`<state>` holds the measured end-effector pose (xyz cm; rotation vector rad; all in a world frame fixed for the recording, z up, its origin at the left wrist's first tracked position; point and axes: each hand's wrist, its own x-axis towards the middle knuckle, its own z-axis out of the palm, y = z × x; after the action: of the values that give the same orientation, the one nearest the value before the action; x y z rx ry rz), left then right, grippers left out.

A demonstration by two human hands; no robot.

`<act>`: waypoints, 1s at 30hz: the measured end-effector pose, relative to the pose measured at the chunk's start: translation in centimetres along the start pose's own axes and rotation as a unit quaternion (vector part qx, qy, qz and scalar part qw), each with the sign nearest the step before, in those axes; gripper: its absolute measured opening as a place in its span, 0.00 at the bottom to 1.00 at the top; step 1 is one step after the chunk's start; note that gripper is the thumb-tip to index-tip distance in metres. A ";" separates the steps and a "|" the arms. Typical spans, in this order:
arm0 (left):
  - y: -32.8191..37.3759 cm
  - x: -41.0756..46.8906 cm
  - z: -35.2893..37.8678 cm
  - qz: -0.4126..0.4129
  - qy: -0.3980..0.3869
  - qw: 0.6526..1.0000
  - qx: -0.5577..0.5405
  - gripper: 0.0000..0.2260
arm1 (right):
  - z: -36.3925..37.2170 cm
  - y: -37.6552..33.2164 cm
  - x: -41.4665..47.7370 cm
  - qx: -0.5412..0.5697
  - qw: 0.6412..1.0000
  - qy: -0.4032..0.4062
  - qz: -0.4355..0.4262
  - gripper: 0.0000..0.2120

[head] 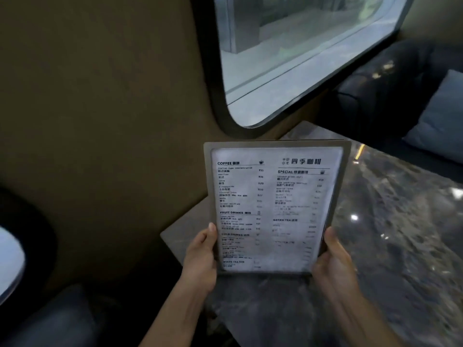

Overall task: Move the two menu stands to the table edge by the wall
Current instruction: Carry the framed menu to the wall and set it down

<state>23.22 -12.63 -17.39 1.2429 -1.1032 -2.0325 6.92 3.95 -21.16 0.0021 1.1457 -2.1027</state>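
The menu stand (pixel 275 206) is held up over the marble table (pixel 390 221), near the wall (pixel 100 96) and the window (pixel 300 51). The left hand (pixel 200 256) grips its left edge. The right hand (pixel 334 261) grips its right edge. Both thumbs press on the front.

A menu stand (pixel 275 209) stands upright at the middle of the view, over the near-left part of the tabletop (pixel 388 234), its printed face toward the camera. The left hand (pixel 200 256) sits at its lower left edge, at 8 o'clock from its centre; the right hand (pixel 334 261) at its lower right edge, at 4 o'clock. The wall (pixel 100 108) lies behind and to 9 o'clock. The window (pixel 300 53) is at 12 o'clock, a cushion (pixel 441 121) at 2 o'clock beyond the tabletop.
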 end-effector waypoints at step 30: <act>2.6 1.5 -9.9 0.017 0.121 0.989 -0.078 0.12 | 10.2 5.8 6.1 -0.105 0.985 -0.112 0.077 0.21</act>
<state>31.39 -18.83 -18.39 1.3367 -0.8299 -1.8459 9.18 -9.07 -21.23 -0.2314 1.1857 -1.7879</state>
